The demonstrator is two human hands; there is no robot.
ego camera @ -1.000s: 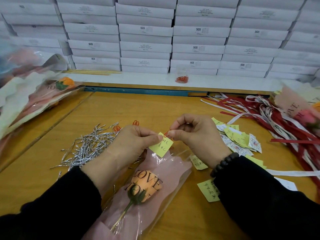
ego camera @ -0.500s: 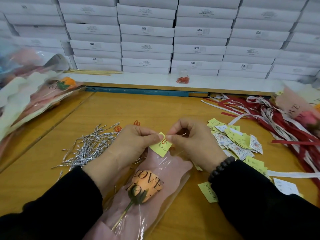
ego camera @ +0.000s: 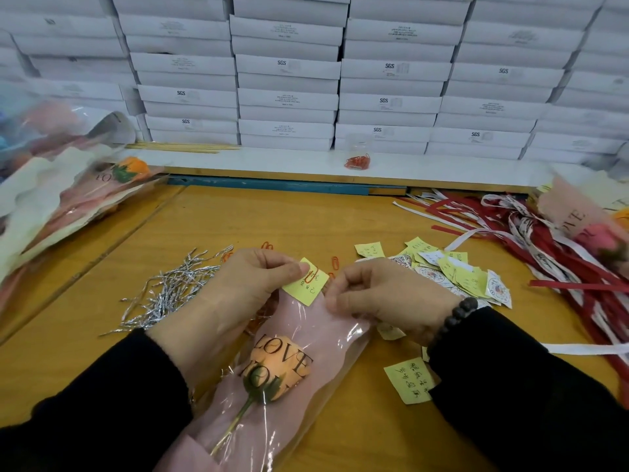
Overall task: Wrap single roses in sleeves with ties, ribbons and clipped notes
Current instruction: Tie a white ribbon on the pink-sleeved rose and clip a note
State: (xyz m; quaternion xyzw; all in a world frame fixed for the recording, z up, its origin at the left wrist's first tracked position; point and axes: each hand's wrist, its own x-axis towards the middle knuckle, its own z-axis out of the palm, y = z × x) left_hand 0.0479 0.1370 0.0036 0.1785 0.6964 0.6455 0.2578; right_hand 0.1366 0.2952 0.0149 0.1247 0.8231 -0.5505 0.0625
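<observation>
Stacked white boxes [ego camera: 287, 100] behind, wooden desk [ego camera: 238, 219] in front of us. Our sleeve [ego camera: 316, 335] with the rose [ego camera: 275, 369] runs long-axis from near body up to the fingers, mouth end right at them. Left hand [ego camera: 238, 294] pinches the yellow note [ego camera: 306, 282] at its top corner, thumb on the red clip [ego camera: 311, 274]; note sits on the sleeve's mouth edge. Right hand [ego camera: 384, 298] fingers curled, pinching the sleeve film just right of the note. Clip looks seated; whether it bites the film, we cannot tell. Ties [ego camera: 170, 291] lie left of left hand, ribbons [ego camera: 544, 240] well right.
</observation>
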